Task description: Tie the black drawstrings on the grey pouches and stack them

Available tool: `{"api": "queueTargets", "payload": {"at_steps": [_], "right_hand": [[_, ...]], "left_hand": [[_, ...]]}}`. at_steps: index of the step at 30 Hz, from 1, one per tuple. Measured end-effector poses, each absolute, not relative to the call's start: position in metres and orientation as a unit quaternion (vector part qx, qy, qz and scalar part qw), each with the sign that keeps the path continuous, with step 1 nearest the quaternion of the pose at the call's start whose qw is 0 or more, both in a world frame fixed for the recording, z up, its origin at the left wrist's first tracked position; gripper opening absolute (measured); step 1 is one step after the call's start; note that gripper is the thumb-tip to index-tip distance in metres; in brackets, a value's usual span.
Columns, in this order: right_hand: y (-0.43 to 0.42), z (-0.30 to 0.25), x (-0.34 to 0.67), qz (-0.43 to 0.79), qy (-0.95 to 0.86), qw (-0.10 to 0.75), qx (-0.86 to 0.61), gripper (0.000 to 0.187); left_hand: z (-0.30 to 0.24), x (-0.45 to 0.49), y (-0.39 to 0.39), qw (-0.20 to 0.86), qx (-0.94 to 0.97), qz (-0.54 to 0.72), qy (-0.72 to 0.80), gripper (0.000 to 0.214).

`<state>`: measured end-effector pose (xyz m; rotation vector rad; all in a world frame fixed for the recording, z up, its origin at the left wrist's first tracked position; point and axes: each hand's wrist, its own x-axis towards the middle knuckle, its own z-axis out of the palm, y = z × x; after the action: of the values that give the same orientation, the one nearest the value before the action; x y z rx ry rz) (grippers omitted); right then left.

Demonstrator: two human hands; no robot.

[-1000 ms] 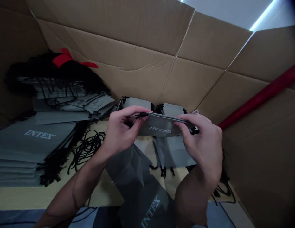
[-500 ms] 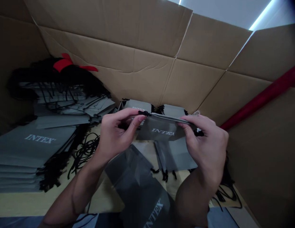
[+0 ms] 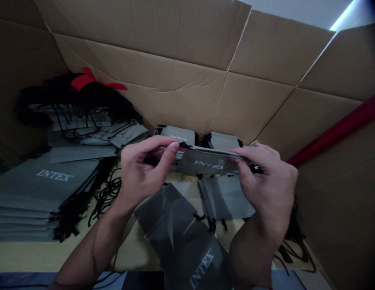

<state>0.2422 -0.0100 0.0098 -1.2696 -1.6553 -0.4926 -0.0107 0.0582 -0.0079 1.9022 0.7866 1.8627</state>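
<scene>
Between my hands a grey drawstring pouch (image 3: pixel 202 161) with a white INTEX print hangs above the table. My left hand (image 3: pixel 145 171) pinches the black knotted cord (image 3: pixel 183 145) at the pouch's left top corner, thumb and index finger together. At the other end, my right hand (image 3: pixel 267 181) grips the pouch's top edge between thumb and fingers. Black cord shows beside the right palm, partly hidden. Below lie a grey pouch (image 3: pixel 226 197) with black cord ends and a darker INTEX pouch (image 3: pixel 187 237) nearer my body.
Stacked INTEX pouches (image 3: pixel 48 193) fill the left side. Behind them is a heap of black cords (image 3: pixel 93 98) with a red strip (image 3: pixel 84 80). Two small pouch stacks (image 3: pixel 178 133) stand at the back against the cardboard wall (image 3: pixel 139 68). Loose black cord (image 3: pixel 291 249) lies right.
My left hand has shifted slightly left along the cord, and my right hand sits a little farther right. The view has turned slightly. The pouch stays held between both hands.
</scene>
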Motion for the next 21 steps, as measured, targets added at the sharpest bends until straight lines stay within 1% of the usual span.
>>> {"api": "queueTargets", "payload": {"at_steps": [3, 6, 7, 12, 15, 21], "right_hand": [[-0.009, 0.011, 0.238, -0.201, -0.677, 0.461, -0.537, 0.015], [-0.006, 0.011, 0.222, -0.187, -0.701, 0.444, -0.525, 0.029], [-0.004, 0.010, 0.215, -0.175, -0.716, 0.447, -0.506, 0.031], [0.009, 0.007, 0.192, -0.135, -0.766, 0.485, -0.400, 0.012], [0.011, 0.007, 0.191, -0.135, -0.768, 0.503, -0.374, 0.010], [0.009, 0.008, 0.195, -0.131, -0.771, 0.507, -0.363, 0.014]], "left_hand": [[-0.007, -0.007, 0.054, 0.214, 0.671, 0.649, 0.289, 0.012], [-0.010, 0.001, 0.050, 0.265, 0.679, 0.625, 0.278, 0.015], [-0.012, 0.004, 0.049, 0.280, 0.680, 0.619, 0.274, 0.016], [-0.016, 0.011, 0.049, 0.324, 0.672, 0.617, 0.250, 0.011], [-0.014, 0.009, 0.049, 0.308, 0.689, 0.611, 0.241, 0.010], [-0.013, 0.005, 0.053, 0.205, 0.768, 0.560, 0.232, 0.014]]}}
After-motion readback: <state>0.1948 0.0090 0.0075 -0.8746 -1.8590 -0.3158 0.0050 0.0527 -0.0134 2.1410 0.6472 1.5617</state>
